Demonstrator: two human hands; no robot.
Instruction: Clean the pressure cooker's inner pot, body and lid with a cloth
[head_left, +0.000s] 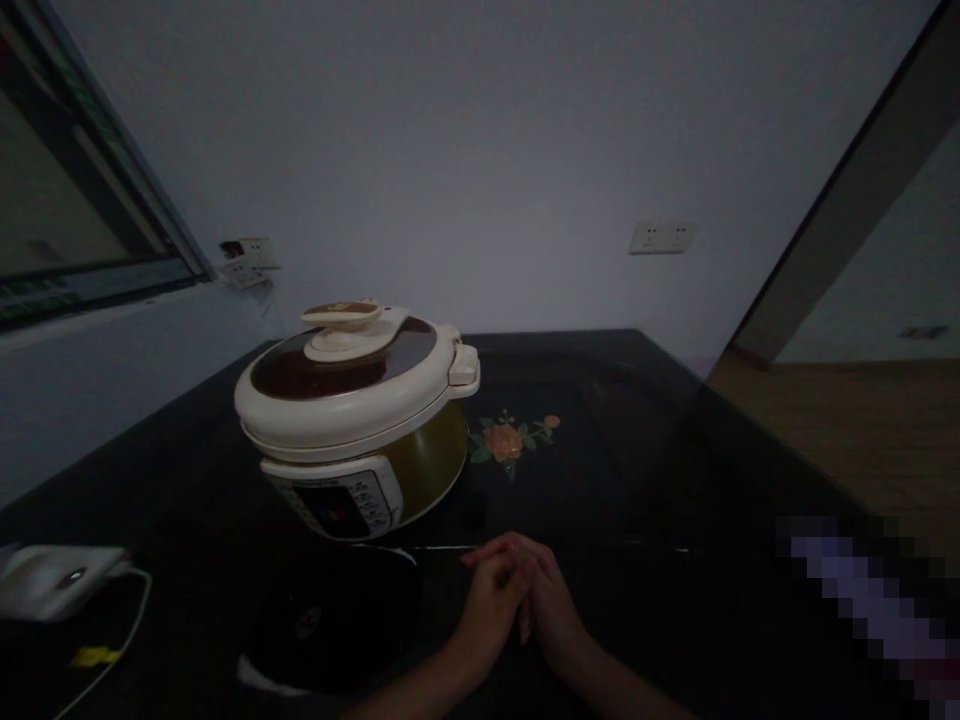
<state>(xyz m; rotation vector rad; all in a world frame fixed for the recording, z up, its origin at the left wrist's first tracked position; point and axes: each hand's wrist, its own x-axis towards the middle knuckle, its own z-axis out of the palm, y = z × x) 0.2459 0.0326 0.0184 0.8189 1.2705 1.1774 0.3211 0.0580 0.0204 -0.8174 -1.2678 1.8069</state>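
Above the dark table's near side, my left hand (489,602) and my right hand (550,598) are clasped together, fingers closed and laced into each other. No object shows between them. Up and to the left of the hands stands an electric pressure cooker (442,445), with a cream rim, an olive-green body and a front control panel. Its lid (337,365) is on, with a brown top and a cream handle. A round black item with a pale edge (330,620) lies in front of the cooker, left of my hands; its kind is too dark to make out.
The glossy black table (600,490) has a printed flower (504,442) beyond my hands. At the left edge lie a white device (64,582) and a thin white cable (142,610) with a yellow tag. Wall sockets (661,237) are behind. A blurred-out patch (870,600) covers the right.
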